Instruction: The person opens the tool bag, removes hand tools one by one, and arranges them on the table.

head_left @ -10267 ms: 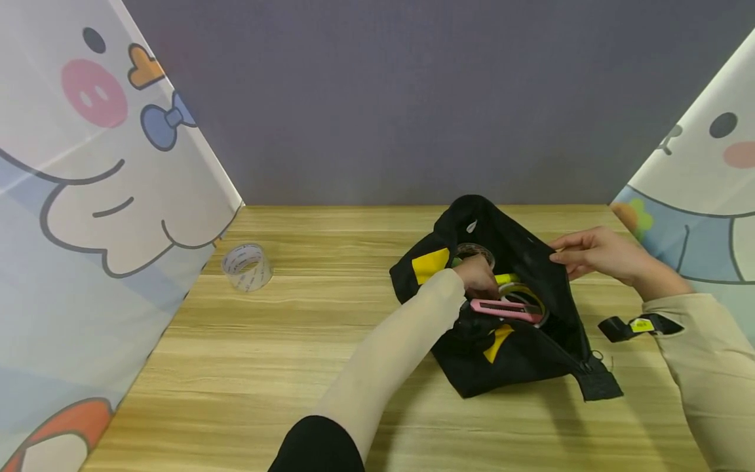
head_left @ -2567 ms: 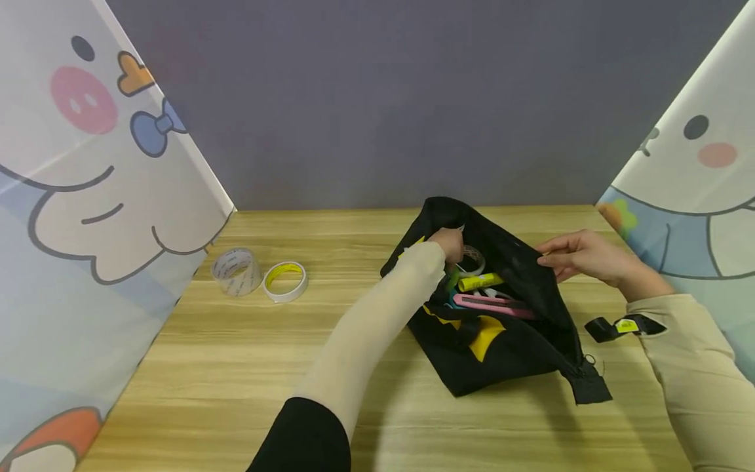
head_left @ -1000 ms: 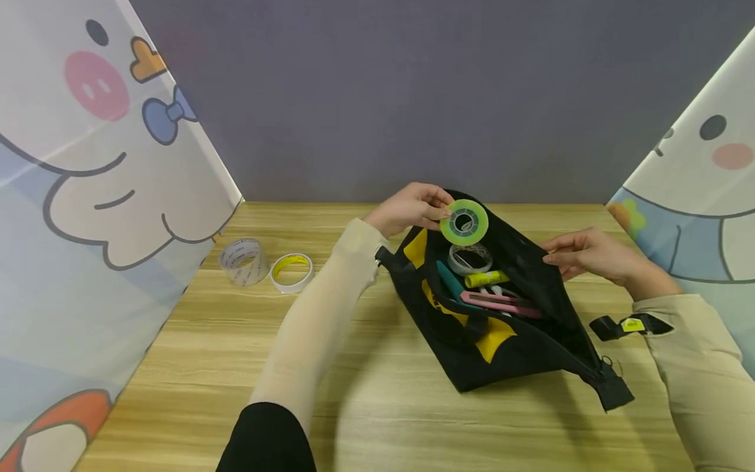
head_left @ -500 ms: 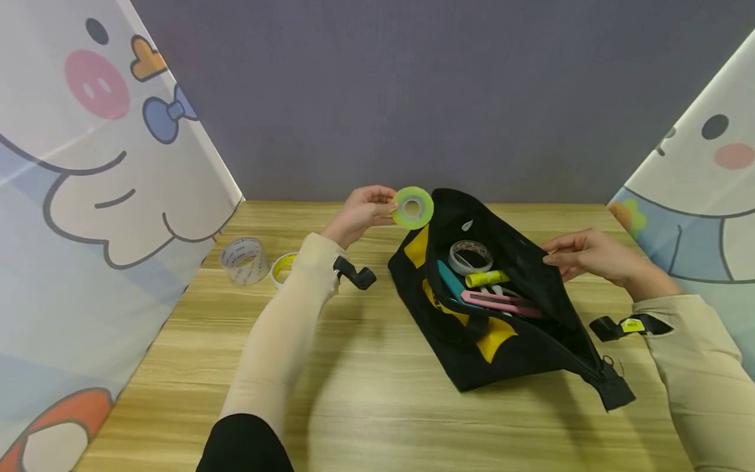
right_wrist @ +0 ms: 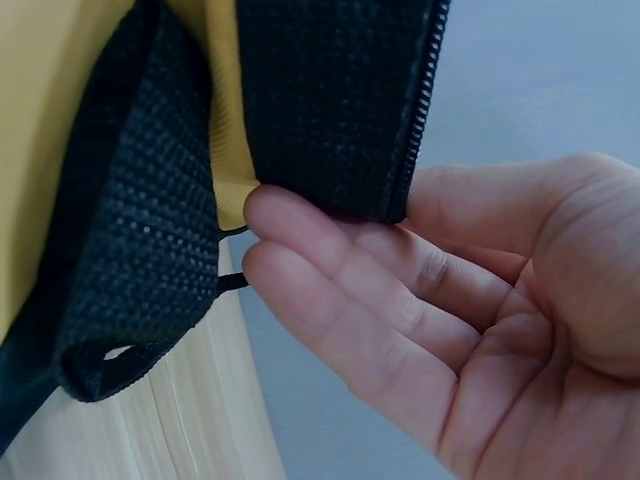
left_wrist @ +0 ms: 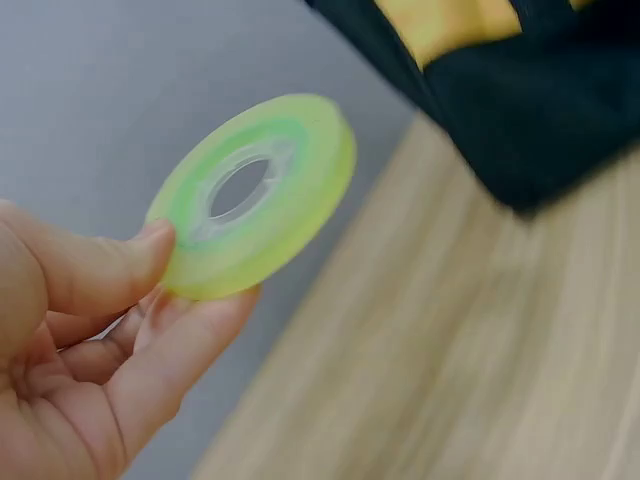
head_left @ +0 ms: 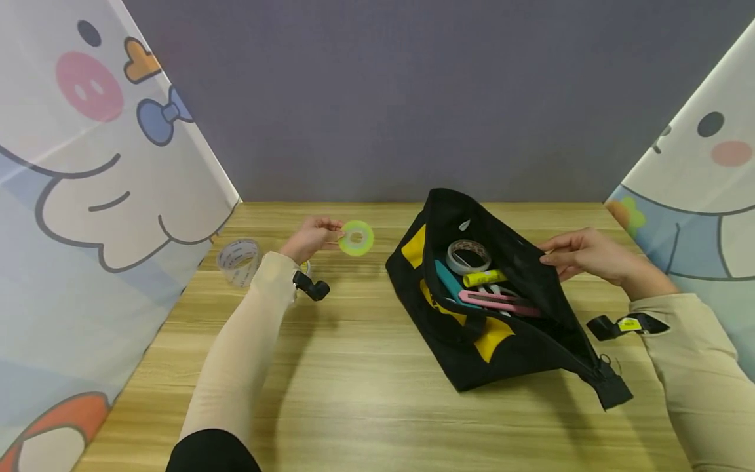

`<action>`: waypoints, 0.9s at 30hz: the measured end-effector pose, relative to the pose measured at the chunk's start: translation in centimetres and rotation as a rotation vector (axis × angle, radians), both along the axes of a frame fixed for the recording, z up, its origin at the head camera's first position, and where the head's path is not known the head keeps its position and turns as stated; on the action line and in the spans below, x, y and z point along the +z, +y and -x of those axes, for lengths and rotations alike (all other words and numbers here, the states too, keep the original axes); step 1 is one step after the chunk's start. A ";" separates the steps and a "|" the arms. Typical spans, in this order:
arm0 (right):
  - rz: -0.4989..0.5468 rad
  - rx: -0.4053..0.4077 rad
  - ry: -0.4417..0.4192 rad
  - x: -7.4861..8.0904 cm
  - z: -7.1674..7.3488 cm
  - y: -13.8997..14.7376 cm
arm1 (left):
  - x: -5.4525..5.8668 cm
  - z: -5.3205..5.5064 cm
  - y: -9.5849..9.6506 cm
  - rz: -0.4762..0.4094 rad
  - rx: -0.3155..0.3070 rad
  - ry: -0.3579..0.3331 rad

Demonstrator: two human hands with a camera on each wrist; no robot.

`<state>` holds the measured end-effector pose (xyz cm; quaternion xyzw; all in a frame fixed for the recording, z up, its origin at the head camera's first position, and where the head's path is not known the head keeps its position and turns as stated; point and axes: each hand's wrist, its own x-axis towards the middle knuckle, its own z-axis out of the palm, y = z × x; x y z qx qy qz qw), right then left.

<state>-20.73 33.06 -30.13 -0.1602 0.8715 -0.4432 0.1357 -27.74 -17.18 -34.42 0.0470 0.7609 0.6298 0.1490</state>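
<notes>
My left hand (head_left: 311, 240) pinches a roll of yellow-green tape (head_left: 367, 244) by its edge, thumb on one face, above the table left of the bag. The left wrist view shows this tape roll (left_wrist: 305, 215) tilted, with a clear core. My right hand (head_left: 592, 255) pinches the zipped rim of a black bag (head_left: 472, 368) with yellow patches, and the bag's mouth gapes. Inside lie another tape roll (head_left: 467, 269), a yellow tube (head_left: 483, 278), a pink utility knife (head_left: 498, 301) and a teal item (head_left: 449, 283). The bag's deeper contents are hidden.
A wide clear tape roll (head_left: 243, 274) stands at the left of the wooden table (head_left: 366, 393). Beside it, a narrow white tape roll (head_left: 307, 268) is mostly hidden behind my left wrist. A grey panel (head_left: 377, 98) rises at the back, with cartoon-printed panels at both sides.
The white tape roll came onto the table earlier. My left hand then lifted the yellow-green tape out of the bag and carried it left and lower. My right hand stays at the bag's rim.
</notes>
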 end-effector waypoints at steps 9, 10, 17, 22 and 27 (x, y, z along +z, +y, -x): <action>-0.019 -0.010 -0.008 0.1 0.0 -0.2 | -2.5 0.1 -2.2 0.291 -0.090 -0.071; -0.019 -0.008 -0.008 0.0 0.0 -0.2 | -2.7 0.2 -2.2 0.323 -0.097 -0.069; -0.018 -0.013 -0.019 0.0 0.1 -0.2 | -3.2 0.7 -2.1 0.530 -0.167 -0.056; -0.023 -0.025 -0.034 0.0 0.2 -0.3 | -3.2 1.4 -1.5 0.696 -0.203 -0.061; -0.031 -0.029 -0.030 0.2 0.2 -0.5 | -3.2 1.6 -0.7 0.747 -0.189 -0.078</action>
